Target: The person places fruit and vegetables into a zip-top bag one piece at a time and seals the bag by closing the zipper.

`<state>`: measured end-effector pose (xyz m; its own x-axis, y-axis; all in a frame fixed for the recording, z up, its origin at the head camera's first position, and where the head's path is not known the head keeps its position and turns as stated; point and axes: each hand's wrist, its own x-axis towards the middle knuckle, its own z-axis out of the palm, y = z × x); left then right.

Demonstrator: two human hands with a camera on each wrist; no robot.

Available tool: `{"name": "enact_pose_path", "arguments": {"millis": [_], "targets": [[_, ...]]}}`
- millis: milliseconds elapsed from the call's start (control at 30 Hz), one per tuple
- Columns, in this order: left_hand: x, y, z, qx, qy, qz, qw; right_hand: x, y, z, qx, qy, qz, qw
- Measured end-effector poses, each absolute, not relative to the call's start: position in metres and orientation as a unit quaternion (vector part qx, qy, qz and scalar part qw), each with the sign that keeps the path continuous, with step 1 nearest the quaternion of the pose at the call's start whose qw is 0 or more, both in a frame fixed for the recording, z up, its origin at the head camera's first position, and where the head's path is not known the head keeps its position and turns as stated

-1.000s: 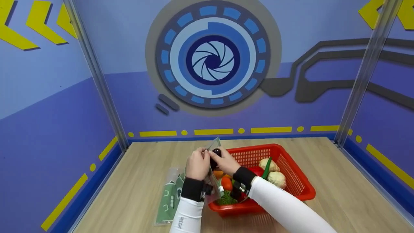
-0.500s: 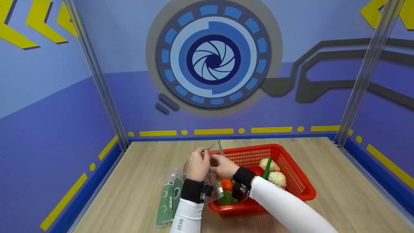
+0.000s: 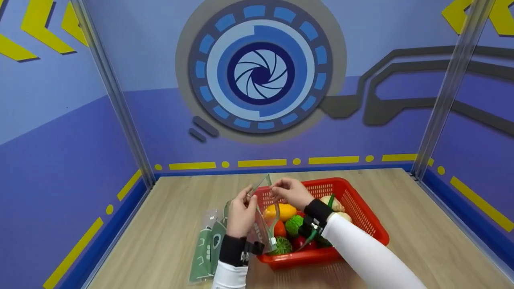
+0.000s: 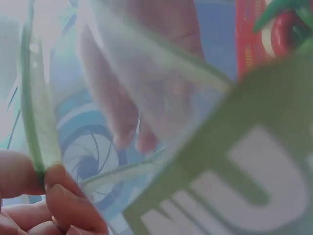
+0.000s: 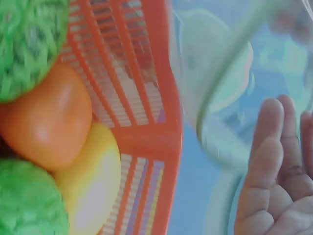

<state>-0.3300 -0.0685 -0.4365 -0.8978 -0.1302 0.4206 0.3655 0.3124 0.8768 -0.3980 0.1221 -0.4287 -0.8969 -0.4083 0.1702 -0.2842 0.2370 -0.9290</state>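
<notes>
In the head view my left hand [image 3: 242, 216] pinches the rim of a clear plastic zip bag [image 3: 263, 235] with a green edge and printed letters. The bag's mouth gapes towards the right. My right hand [image 3: 295, 193] is beside that mouth, over the red basket's back left part. In the right wrist view its fingers [image 5: 266, 142] lie fairly straight, with nothing visible held. The left wrist view shows the right fingers [image 4: 129, 132] partly through the clear plastic. What lies in the bag is hidden.
The red basket [image 3: 341, 180] holds several vegetables and fruits, among them a yellow one [image 3: 283, 211], an orange one [image 3: 280, 228], a leafy green one [image 3: 295, 225] and a green chili [image 3: 331, 200]. Folded green-printed bags [image 3: 204, 253] lie left on the wooden table [image 3: 160, 224].
The right hand, earlier holding a dark eggplant-like item at the bag's mouth, has moved slightly right and no longer visibly holds it. The left hand still grips the rim; the mouth stands wider.
</notes>
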Motion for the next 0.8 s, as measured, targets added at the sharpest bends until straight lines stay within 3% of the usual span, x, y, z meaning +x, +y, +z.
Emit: {"name": "enact_pose_path", "arguments": {"millis": [300,800], "targets": [[-0.325,-0.064,-0.442,-0.061,-0.747,-0.617,0.24,-0.418,0.147,-0.439,-0.136,0.831,-0.539,0.017],[-0.332,-0.059,-0.444,-0.037,-0.743,-0.617,0.258,-0.431,0.132,-0.461,-0.164,0.944,-0.273,0.085]]}}
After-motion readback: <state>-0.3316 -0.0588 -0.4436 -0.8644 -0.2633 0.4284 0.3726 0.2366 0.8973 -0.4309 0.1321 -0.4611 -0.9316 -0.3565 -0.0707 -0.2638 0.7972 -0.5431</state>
